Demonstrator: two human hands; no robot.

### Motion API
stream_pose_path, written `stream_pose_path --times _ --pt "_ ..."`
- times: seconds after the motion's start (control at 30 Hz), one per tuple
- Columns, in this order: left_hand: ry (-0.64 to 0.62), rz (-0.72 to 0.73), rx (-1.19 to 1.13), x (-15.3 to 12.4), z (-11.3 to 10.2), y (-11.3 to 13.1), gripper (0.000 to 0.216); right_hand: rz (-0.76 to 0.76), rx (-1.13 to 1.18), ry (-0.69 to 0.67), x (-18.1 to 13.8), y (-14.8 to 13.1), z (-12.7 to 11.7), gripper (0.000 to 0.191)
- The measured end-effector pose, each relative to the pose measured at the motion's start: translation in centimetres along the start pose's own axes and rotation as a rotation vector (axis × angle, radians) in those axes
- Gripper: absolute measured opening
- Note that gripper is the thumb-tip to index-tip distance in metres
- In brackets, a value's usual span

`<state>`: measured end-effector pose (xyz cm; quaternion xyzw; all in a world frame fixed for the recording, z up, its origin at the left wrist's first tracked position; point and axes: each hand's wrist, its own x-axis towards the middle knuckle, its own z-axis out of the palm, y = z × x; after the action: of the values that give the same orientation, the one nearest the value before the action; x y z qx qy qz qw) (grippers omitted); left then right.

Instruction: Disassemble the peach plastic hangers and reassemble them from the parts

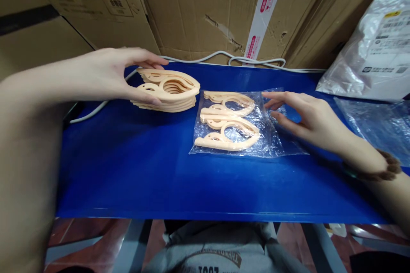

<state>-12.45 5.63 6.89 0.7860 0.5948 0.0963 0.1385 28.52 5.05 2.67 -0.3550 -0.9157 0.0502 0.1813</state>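
Observation:
At the left, a stack of beige plastic folding hangers [174,89] sits between the thumb and fingers of my left hand [128,74]. The thumb lies along its near side and the fingers reach over the far side; whether the stack rests on the table I cannot tell. To its right, a clear plastic bag [272,145] lies flat with beige folding hangers [238,138] inside, in two groups one above the other. My right hand [301,115] hovers at the bag's right end, fingers apart and holding nothing. Its fingertips are close to the film; contact is unclear.
Cardboard boxes [198,8] stand along the back of the blue table [153,179]. A white cable [211,55] runs along the back edge. At the right are a white packing bag [368,55] and more clear plastic bags [381,123].

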Motion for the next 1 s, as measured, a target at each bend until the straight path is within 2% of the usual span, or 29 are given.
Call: stream_pose_path --times 0.07,0.13,0.2,0.27,0.33,0.37,0.47,0.6,0.8,1.0 --pt "0.069 0.030 0.005 -0.4 0.3 2.2 0.090 -0.014 0.007 0.064 0.0 -0.4 -0.1 0.039" --pt "0.142 0.163 -0.038 -0.6 1.5 4.4 0.089 0.004 0.060 0.128 0.0 -1.2 -0.1 0.032" --pt "0.205 0.367 -0.065 -0.8 3.5 6.3 0.085 0.070 0.169 0.170 0.0 -2.3 -0.1 0.030" --pt "0.276 0.461 -0.068 -0.9 5.9 7.8 0.080 0.164 0.318 0.198 0.0 -3.4 -0.1 0.031" --pt "0.426 0.559 -0.056 -1.1 8.1 9.0 0.073 0.255 0.475 0.213 0.1 -4.4 0.1 0.031" --pt "0.445 0.582 -0.028 -1.3 8.9 9.4 0.071 0.290 0.545 0.207 0.1 -4.8 0.2 0.031" --pt "0.485 0.624 0.040 -1.6 10.1 10.0 0.067 0.355 0.712 0.159 0.1 -5.2 0.5 0.031" --pt "0.490 0.636 0.078 -1.6 10.1 9.8 0.080 0.392 0.828 0.112 0.1 -5.0 0.6 0.033" --pt "0.475 0.645 0.138 -1.0 10.4 9.3 0.084 0.405 0.809 0.092 0.1 -5.0 0.4 0.032" --pt "0.543 0.704 0.221 -0.8 10.4 8.9 0.081 0.384 0.785 0.081 0.1 -4.7 0.5 0.034"
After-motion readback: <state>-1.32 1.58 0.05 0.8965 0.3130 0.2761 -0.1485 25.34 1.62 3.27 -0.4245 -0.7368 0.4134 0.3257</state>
